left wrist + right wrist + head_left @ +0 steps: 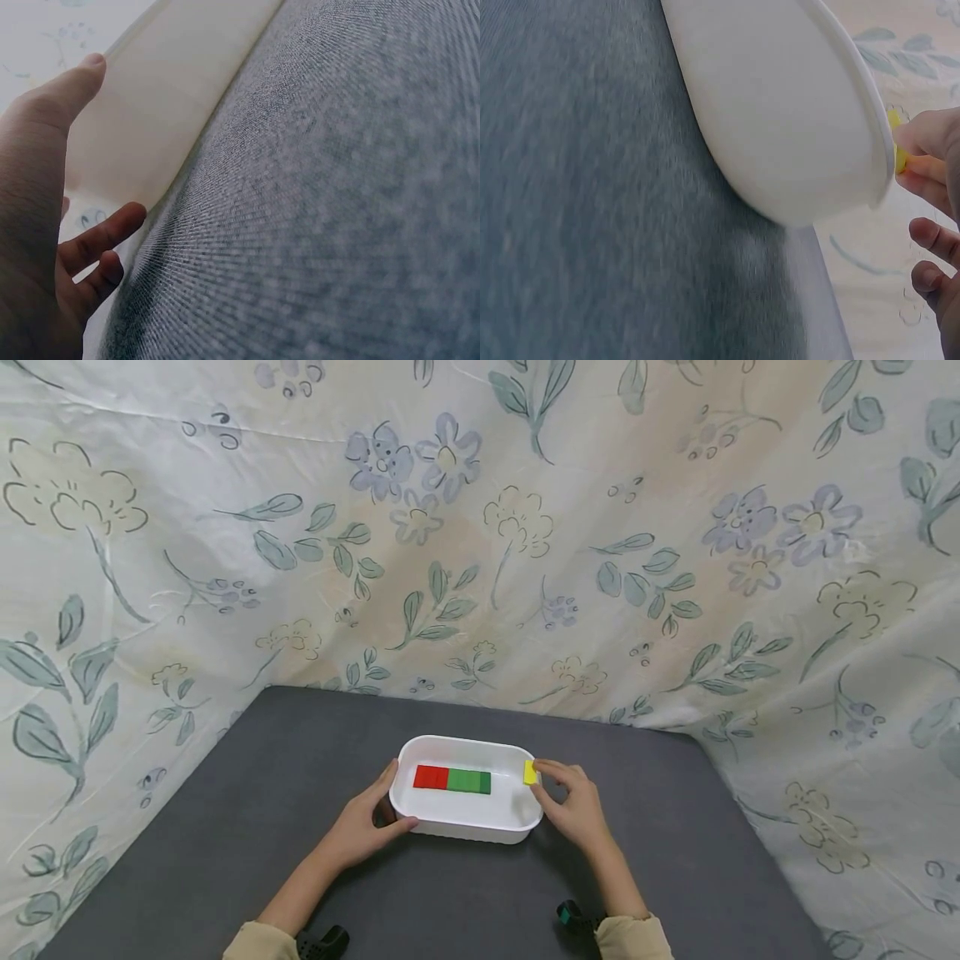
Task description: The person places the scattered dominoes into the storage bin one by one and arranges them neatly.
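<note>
A white plastic tub with rounded ends stands on the dark grey table. Inside it, red blocks and green blocks form one straight row, red at the left end. My left hand holds the tub's left end, thumb at the near rim and forefinger farther back along the side. In the left wrist view, its thumb lies against the pale tub wall. At the right rim, my right hand pinches a small yellow block between thumb and fingertips. The right wrist view shows this yellow block just above the rim.
A grey cloth-covered table surrounds the tub. Behind it and at both sides hangs a floral curtain. Each wrist wears a dark strapped device, the left one near the table's front.
</note>
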The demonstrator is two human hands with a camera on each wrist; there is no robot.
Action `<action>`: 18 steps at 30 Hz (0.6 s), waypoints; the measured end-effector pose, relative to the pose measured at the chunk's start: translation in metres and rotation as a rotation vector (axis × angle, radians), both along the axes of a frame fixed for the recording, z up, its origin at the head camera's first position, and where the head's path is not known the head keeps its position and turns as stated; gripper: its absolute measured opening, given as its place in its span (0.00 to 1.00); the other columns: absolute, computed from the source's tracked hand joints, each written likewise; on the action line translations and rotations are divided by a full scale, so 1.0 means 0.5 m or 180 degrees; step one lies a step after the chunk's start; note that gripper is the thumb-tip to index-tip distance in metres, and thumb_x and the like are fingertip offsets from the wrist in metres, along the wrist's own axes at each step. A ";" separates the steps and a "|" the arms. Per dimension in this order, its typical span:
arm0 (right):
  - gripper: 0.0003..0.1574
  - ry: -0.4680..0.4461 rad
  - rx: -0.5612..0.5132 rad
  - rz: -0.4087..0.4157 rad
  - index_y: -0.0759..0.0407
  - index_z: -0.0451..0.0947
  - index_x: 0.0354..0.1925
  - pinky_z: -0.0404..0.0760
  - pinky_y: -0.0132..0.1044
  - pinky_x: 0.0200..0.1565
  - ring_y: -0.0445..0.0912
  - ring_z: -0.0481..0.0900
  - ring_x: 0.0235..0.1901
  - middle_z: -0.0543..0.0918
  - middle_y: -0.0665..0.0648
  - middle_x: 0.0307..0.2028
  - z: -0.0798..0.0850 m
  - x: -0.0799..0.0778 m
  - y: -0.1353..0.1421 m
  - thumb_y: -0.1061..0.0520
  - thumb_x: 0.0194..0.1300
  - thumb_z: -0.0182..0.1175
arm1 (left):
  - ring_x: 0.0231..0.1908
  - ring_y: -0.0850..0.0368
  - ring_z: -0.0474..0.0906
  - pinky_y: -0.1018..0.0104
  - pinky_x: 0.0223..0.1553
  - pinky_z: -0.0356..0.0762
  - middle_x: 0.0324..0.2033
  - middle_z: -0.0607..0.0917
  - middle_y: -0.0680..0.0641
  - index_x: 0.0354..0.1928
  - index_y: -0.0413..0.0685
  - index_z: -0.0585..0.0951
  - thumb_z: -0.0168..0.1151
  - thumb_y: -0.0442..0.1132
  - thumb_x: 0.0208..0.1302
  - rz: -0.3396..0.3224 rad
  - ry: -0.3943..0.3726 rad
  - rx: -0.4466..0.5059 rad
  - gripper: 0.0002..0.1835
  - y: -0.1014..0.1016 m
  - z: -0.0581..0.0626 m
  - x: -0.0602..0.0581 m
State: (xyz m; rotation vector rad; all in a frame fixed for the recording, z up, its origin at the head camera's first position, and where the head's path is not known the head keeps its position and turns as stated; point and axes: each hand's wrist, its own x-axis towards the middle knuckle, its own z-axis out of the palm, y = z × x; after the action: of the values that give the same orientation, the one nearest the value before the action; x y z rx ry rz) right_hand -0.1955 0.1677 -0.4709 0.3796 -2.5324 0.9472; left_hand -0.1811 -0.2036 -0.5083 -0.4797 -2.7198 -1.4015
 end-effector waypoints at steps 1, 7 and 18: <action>0.23 -0.0003 0.0017 0.0018 0.58 0.88 0.59 0.82 0.60 0.49 0.57 0.82 0.49 0.88 0.59 0.59 0.002 -0.002 -0.006 0.58 0.65 0.75 | 0.37 0.60 0.76 0.70 0.34 0.77 0.79 0.67 0.45 0.85 0.51 0.55 0.78 0.57 0.60 -0.0005 0.0005 0.0002 0.58 0.000 -0.001 -0.001; 0.22 -0.0119 0.0037 0.0117 0.57 0.89 0.58 0.81 0.54 0.47 0.55 0.82 0.51 0.88 0.57 0.58 0.009 -0.013 -0.039 0.58 0.65 0.75 | 0.37 0.60 0.76 0.70 0.35 0.77 0.80 0.66 0.45 0.85 0.51 0.55 0.78 0.58 0.61 -0.0027 0.0010 0.0000 0.58 -0.003 -0.002 -0.002; 0.20 -0.0097 0.0380 0.0315 0.57 0.90 0.55 0.82 0.48 0.48 0.50 0.83 0.49 0.91 0.53 0.54 0.004 -0.042 -0.077 0.57 0.64 0.76 | 0.37 0.60 0.77 0.70 0.35 0.78 0.81 0.64 0.46 0.85 0.51 0.56 0.78 0.58 0.61 -0.0064 0.0032 0.0038 0.58 -0.006 0.000 -0.009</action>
State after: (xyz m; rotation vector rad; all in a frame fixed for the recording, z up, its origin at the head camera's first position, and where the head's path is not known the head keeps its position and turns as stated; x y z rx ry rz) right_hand -0.2163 0.1294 -0.4690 0.5345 -2.6266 0.8452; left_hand -0.1857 -0.2065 -0.5084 -0.5136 -2.7045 -1.4153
